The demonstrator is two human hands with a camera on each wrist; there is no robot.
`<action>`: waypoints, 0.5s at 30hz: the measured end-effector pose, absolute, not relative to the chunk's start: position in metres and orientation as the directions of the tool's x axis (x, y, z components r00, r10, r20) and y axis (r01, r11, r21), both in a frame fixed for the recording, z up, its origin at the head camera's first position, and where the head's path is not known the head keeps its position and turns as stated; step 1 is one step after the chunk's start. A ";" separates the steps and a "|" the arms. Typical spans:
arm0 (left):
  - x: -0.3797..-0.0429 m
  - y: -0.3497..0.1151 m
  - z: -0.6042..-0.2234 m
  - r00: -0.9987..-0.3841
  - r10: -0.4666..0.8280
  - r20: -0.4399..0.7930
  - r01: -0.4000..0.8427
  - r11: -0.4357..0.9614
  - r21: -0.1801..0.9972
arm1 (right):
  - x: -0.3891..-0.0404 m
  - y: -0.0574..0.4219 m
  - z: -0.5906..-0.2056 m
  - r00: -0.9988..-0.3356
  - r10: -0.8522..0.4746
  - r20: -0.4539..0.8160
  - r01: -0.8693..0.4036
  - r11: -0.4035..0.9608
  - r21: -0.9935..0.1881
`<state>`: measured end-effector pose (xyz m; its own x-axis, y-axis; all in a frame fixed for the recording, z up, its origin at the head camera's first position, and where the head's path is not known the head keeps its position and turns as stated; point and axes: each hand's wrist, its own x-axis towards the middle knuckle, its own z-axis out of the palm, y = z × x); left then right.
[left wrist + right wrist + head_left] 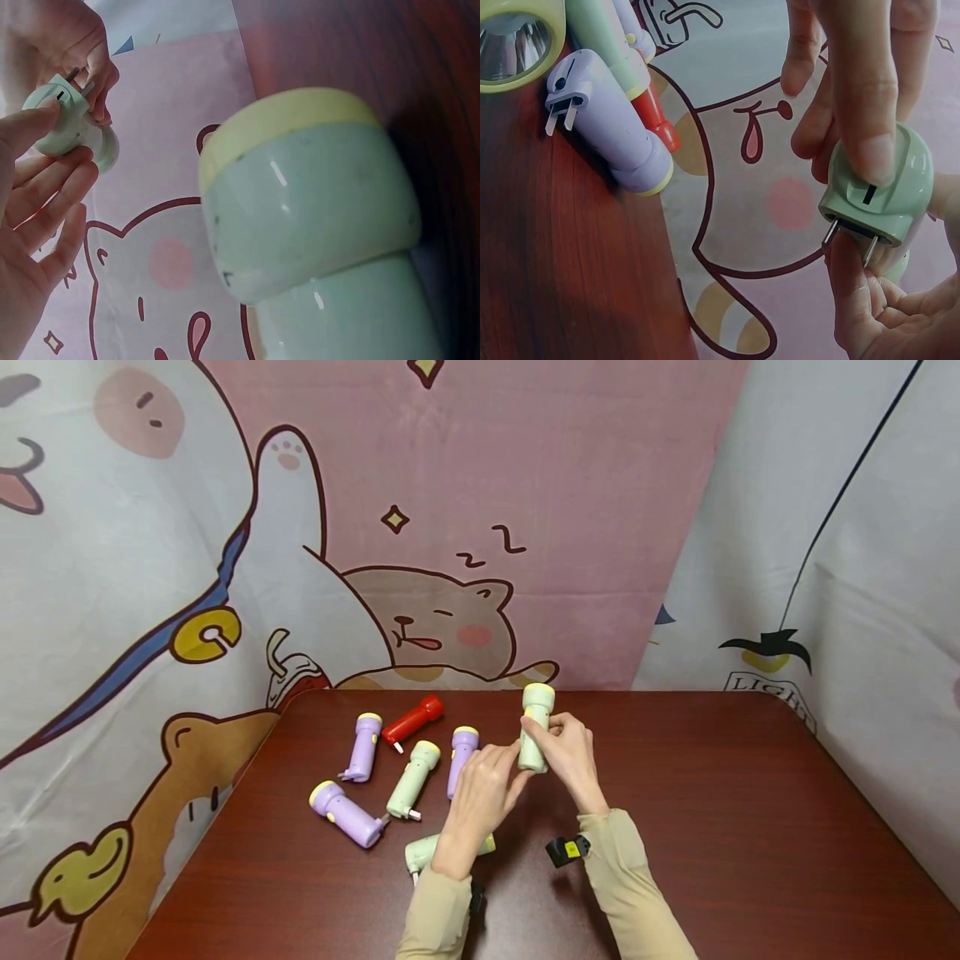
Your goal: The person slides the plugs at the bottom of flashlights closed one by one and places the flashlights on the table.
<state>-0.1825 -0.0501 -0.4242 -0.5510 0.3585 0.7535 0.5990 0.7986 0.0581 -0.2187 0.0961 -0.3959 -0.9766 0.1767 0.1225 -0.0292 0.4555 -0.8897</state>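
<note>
Over the table's far side, my right hand (568, 753) grips a pale green flashlight (537, 700) by its body, its yellow-rimmed head upward. My left hand (478, 787) is at the lower end; in the left wrist view its thumb lies on the base and its fingertips meet the side. Two metal plug prongs (871, 251) stick out of that base, beside a dark slot. Left of the hands lies a purple flashlight (462, 752), partly covered by the left hand. Another green flashlight (422, 852) lies under the left wrist, prongs out.
Further left on the brown table (750, 827) lie a red flashlight (412, 721), a green flashlight (411, 783) and two purple flashlights (365, 750), several with prongs folded out. A cartoon-printed cloth (585, 510) hangs behind the table. A black wrist camera (566, 851) sits by the right cuff.
</note>
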 end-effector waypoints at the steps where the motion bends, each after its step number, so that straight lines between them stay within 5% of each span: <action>1: -0.182 -0.050 -0.424 -0.550 0.360 0.754 0.599 0.799 0.056 | -0.219 0.096 -0.396 -0.977 0.176 0.123 -0.030 0.456 -0.889; 15: -0.181 -0.051 -0.423 -0.567 0.370 0.736 0.601 0.797 0.062 | -0.219 0.096 -0.397 -0.977 0.178 0.119 -0.025 0.459 -0.888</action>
<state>-0.1812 -0.0507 -0.4231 -0.5667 0.3698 0.7363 0.6009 0.7969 0.0623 -0.2186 0.0964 -0.3966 -0.9767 0.1781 0.1195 -0.0250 0.4589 -0.8881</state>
